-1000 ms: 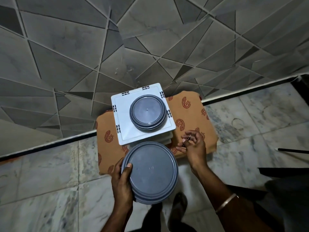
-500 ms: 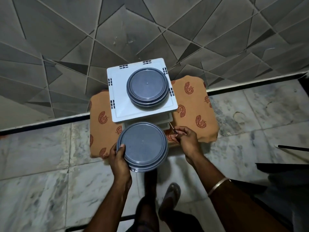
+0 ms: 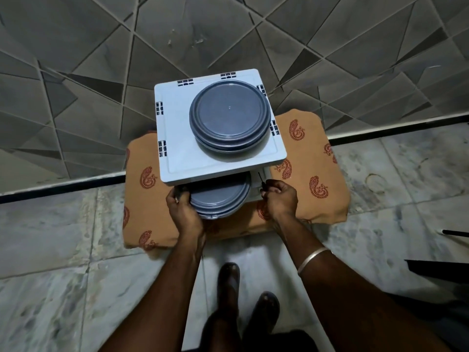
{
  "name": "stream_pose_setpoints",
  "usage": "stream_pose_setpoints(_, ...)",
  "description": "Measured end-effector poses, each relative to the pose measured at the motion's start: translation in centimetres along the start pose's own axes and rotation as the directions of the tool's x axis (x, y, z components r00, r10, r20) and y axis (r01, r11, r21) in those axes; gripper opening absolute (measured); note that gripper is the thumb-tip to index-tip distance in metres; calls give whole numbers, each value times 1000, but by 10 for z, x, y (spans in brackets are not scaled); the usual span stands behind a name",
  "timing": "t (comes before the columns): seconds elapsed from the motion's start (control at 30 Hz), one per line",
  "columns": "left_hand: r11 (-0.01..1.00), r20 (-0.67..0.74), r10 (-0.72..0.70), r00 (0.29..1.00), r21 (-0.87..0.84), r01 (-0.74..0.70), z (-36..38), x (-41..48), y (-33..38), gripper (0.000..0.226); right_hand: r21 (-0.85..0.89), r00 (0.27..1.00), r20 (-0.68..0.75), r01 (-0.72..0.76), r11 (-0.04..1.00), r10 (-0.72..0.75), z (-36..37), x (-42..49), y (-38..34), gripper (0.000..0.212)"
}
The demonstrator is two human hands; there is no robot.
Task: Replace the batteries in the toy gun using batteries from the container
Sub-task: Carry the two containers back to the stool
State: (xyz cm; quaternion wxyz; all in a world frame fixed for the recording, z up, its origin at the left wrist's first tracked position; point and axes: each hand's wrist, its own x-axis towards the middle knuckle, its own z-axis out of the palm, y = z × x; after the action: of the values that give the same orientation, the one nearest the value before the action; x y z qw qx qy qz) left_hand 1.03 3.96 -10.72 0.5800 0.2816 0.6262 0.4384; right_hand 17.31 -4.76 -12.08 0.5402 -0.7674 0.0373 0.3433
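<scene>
The left hand [image 3: 184, 209] is curling its grip round the rim of the grey lidded container [image 3: 220, 199], which is sitting half under the white rack's top shelf [image 3: 177, 138]. The right hand [image 3: 280, 199] is pinching a thin dark tool [image 3: 261, 177] just beside it. A second grey container [image 3: 229, 115] is resting on top, with orange paisley cloth [image 3: 312, 168] underneath.

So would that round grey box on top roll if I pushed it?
Probably not: the top grey container sits flat, so it would likely slide. It looks like smooth plastic on the smooth white stand, so maybe easily. It is near the stand's right edge, so a push that way could drop it.
</scene>
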Motion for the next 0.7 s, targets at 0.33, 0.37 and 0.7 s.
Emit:
stream_pose_setpoints(0.33, 999, -37, 21, 999, 29, -20, 25, -9, -1, 51, -109, 994, -49, 91, 990, -97, 11, 4, -6, 26)
stream_pose_setpoints(0.37, 1000, -48, 18, 999, 23, -17, 27, -8, -2, 52, -95, 994, -50, 88, 992, -93, 11, 5, -7, 25)
stream_pose_setpoints(0.7, 983, 59, 47, 997, 176, -57, 8, -12, -5, 75, -314, 969, -158, 134, 940, -190, 14, 7, -17, 29)
